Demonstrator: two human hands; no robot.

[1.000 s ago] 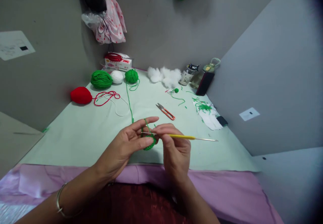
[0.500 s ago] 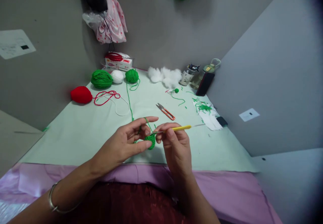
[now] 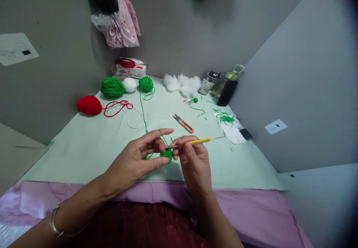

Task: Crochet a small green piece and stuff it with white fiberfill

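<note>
Left hand [image 3: 137, 158]: closed with thumb and middle fingers on the green crochet piece [image 3: 167, 154], forefinger stretched out with the green yarn [image 3: 144, 113] over it.
Right hand [image 3: 192, 158]: fingers pinched together on the yellow crochet hook [image 3: 199, 141], its tip at the piece.
Crochet piece: above the near edge of the table [image 3: 97, 147], about the middle.
Scissors [image 3: 183, 123]: on the table, behind the hands.
Yarn balls: red [image 3: 89, 105], green [image 3: 112, 87], near the far left corner.

The left hand [image 3: 134, 160] pinches a green crochet piece [image 3: 167, 154] while the right hand [image 3: 192, 162] holds a yellow hook [image 3: 200, 141].
</note>
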